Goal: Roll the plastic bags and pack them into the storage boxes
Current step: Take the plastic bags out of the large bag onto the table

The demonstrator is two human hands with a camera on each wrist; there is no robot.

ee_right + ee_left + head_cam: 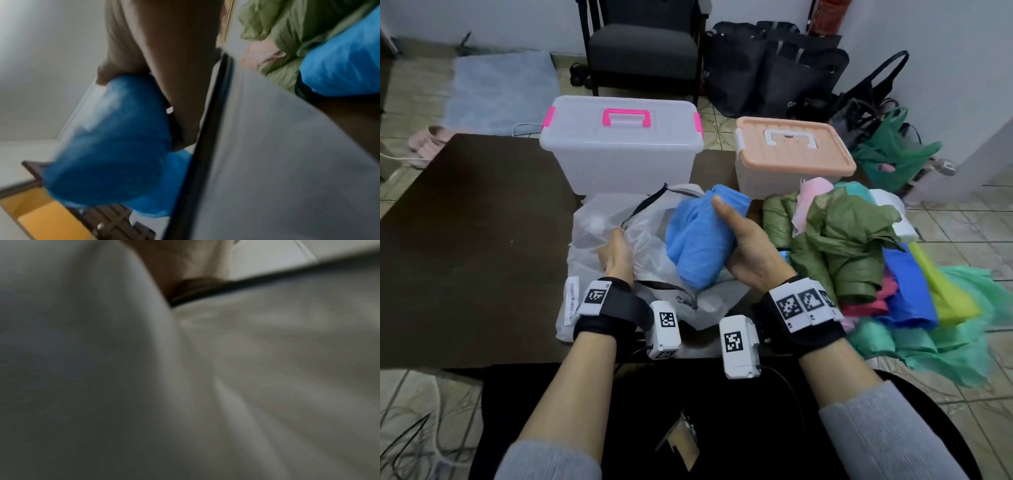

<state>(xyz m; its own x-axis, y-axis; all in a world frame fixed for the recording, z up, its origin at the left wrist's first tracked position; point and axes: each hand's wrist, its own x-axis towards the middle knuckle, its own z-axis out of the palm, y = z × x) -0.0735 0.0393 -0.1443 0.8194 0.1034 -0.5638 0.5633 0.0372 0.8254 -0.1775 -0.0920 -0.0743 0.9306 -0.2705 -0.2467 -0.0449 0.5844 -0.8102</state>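
1. My right hand is raised above the tabletop, palm turned left, thumb lying along the top; grip is clamped around a bunched light-blue bag.
2. In the right wrist view the fingers curl down over the blue bag; picture is blurred, no finer detail.
3. My left hand is low, back of the hand up, reaching forward onto a translucent white bag that lies spread on the tabletop. Fingertips are at its dark drawstring; grip looks pinched on the bag's edge there.
4. Left wrist view is mostly blurred white plastic, with part of the hand at the top.
5. Both forearms are extended, grey sleeves pushed back, black wrist straps with coded tags.
6. Clear box with pink handle sits behind the white bag, lid on. Box with peach lid is to its right, also lidded.
7. Pile of bags — olive, blue, pink, yellow, teal — sits just right of my right hand, spilling over the tabletop edge.
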